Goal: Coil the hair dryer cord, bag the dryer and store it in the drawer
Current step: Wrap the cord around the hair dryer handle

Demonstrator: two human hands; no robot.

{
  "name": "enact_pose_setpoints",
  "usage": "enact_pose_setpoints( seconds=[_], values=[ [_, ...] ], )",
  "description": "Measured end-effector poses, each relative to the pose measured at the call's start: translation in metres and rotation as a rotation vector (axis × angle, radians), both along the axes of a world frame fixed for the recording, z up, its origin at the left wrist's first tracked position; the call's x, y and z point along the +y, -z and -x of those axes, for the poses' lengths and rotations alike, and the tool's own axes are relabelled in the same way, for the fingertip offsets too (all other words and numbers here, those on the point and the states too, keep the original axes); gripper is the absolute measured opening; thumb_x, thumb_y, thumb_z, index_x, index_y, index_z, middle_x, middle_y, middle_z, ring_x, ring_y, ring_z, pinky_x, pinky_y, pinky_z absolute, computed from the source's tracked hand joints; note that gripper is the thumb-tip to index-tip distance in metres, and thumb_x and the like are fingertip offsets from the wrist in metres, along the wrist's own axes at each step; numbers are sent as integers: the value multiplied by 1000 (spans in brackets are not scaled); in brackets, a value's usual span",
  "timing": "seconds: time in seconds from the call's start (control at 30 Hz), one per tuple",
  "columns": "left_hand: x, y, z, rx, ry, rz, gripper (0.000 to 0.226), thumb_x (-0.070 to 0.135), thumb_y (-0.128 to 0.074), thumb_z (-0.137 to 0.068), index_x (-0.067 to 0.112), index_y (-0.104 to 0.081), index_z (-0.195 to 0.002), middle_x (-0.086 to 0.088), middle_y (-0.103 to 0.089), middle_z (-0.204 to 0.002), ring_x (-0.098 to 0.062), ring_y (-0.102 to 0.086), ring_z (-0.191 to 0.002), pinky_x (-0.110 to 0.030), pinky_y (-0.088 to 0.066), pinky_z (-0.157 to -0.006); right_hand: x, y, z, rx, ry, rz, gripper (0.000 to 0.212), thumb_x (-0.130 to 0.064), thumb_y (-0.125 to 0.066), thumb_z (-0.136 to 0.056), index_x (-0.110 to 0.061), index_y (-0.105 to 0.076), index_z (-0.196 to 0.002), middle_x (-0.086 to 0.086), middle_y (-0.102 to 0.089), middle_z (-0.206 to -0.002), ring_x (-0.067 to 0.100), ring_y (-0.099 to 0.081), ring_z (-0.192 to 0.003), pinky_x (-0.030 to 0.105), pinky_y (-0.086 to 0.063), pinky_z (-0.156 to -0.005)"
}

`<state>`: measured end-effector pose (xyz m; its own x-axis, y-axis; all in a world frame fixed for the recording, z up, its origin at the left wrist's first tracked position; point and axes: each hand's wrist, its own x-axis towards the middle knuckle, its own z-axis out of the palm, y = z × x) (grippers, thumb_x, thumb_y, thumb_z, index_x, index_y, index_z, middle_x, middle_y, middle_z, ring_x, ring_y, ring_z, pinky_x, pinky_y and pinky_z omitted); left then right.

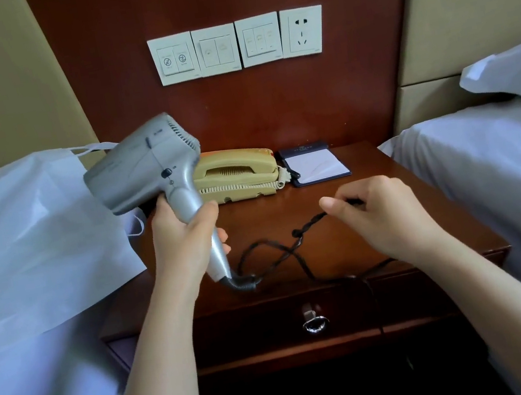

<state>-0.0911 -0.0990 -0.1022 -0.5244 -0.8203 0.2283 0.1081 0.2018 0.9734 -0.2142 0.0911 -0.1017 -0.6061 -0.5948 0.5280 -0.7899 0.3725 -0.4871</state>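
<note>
1. Left hand (187,241) is wrapped around the handle of the hair dryer (146,168), held above the left part of the nightstand (424,189); handle axis runs down and to the right, nozzle pointing left
2. Right hand (384,214) pinches the cord (283,256) between thumb and fingers, to the right of the dryer; slack loops lie between the hands, nearer the right one
3. Bag (33,237) lies on the left; drawer (312,324) is shut, on the near side
</note>
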Motion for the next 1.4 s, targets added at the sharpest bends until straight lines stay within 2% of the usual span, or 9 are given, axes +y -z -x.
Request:
enact_pose_setpoints(
  seconds=[0.1,0.3,0.57,0.77,0.93,1.07,1.2,1.3,1.4],
  values=[
    [1,-1,-6,-136,87,96,16,11,-60,-85,18,-49,-94,-10,-54,-73,-18,-55,-49,-28,-48,-46,-5,-6,-7,13,-66,-26,44,-44,-61,-83,-27,-41,-47,-2,-32,-41,15,-33,-45,25,-25,-47],
    [5,-3,-11,-316,276,245,25,17,-64,-84,22,-52,-106,-9,-56,-72,-13,-55,-46,-27,-46,-45,-7,-16,0,-31,-129,11,48,-45,-74,-69,-21,-41,-43,-3,-29,-34,13,-31,-43,21,-23,-42],
    [21,1,-11,-447,514,146,24,38,-64,-85,30,-55,-106,-4,-55,-63,-12,-49,-44,-24,-42,-43,-8,-22,-1,90,-52,-34,52,-63,-69,-61,-25,-37,-43,-6,-33,-35,12,-34,-41,25,-22,-45],
    [37,3,-12,-420,709,-46,56,65,-55,-61,38,-57,-110,-11,-48,-66,-13,-42,-38,-19,-35,-37,-9,-22,-3,337,9,5,51,-77,-49,-61,-29,-33,-54,-9,-36,-42,21,-44,-45,21,-22,-44],
    [51,10,-6,-560,820,141,35,45,-74,-72,35,-57,-101,9,-53,-52,-10,-43,-38,-23,-39,-40,-10,-21,-3,392,-19,-12,50,-74,-47,-62,-26,-33,-57,-10,-30,-42,19,-38,-40,19,-13,-44],
    [54,17,-6,-583,867,247,15,38,-59,-88,31,-58,-101,-8,-55,-63,-20,-48,-49,-29,-41,-44,-9,-18,0,434,-41,-6,47,-72,-49,-65,-29,-32,-57,-14,-25,-43,14,-34,-40,16,-12,-45],
    [58,20,-9,-557,922,33,23,48,-43,-93,32,-57,-86,-14,-50,-63,-13,-44,-39,-21,-35,-37,-4,-17,15,303,46,-104,57,-70,-52,-71,-23,-32,-45,-4,-33,-42,20,-40,-49,26,-20,-46],
    [61,23,-13,-601,998,-71,35,45,-38,-96,14,-52,-89,-9,-49,-59,-10,-40,-32,-15,-31,-33,0,-6,31,68,-107,-61,55,-47,-60,-84,-18,-35,-44,-3,-32,-44,15,-33,-50,30,-26,-53],
    [60,29,-14,-628,968,-35,28,43,-39,-97,21,-51,-85,5,-50,-68,4,-48,-32,-6,-32,-32,6,2,40,-144,-248,32,51,-28,-54,-92,-4,-39,-51,5,-29,-52,9,-26,-51,28,-24,-51]
  ],
)
